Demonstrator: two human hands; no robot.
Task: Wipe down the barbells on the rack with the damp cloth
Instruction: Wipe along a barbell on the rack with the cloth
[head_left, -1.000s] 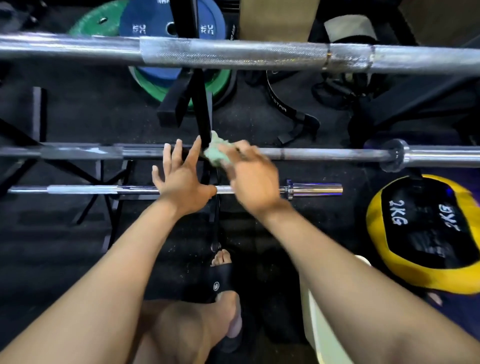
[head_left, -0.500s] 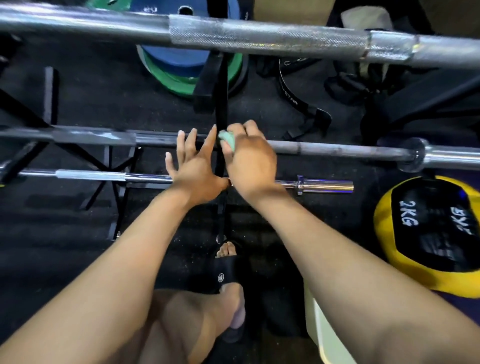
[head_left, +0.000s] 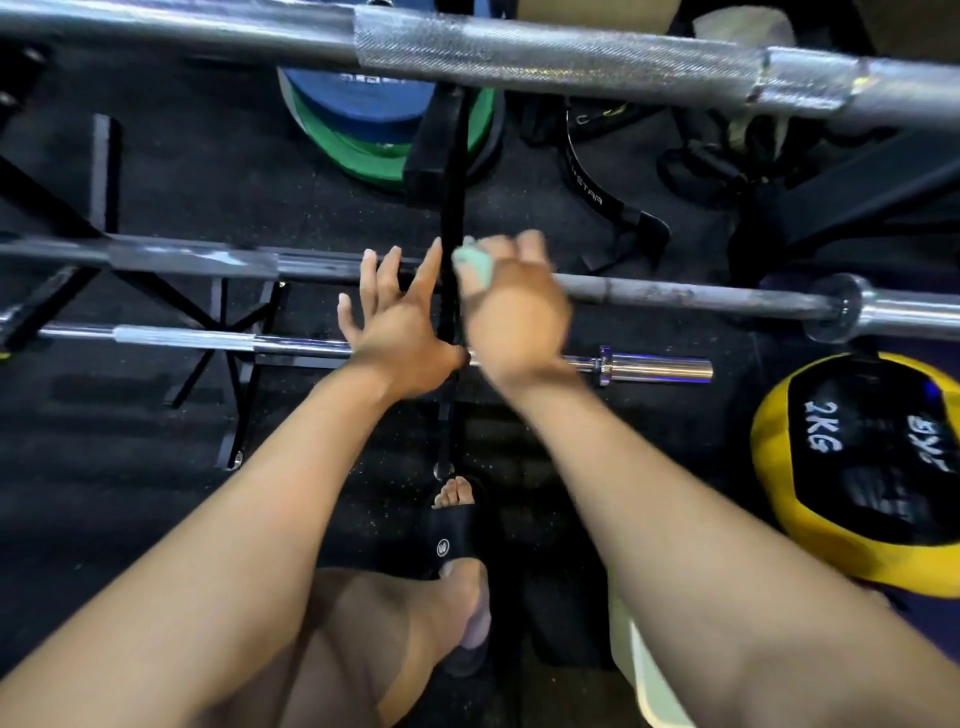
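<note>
Item: middle barbell (head_left: 691, 295), dark and dull, lying across the black rack upright (head_left: 451, 208); a thicker knurled barbell (head_left: 519, 49) passes above the upright, a slim chrome barbell (head_left: 182, 339) below it.

Step in hand, as judged: wiping the middle barbell just right of the upright; best done with the damp cloth (head_left: 470, 264) wrapped well round the shaft, firm pressure, long strokes outward toward the collar, the cloth rotated to reach the underside; the stretch left of the upright appears to need the same.

Right hand (head_left: 511, 312): fingers curled over the bar, gripping the pale green cloth, which shows only as a small wad at the thumb side, touching the upright; the hand is blurred.

Left hand (head_left: 397, 322): fingers straight and spread, holding nothing, just left of the upright; whether it touches the bar cannot be told.

Both forearms extended forward, wrists near together.
</note>
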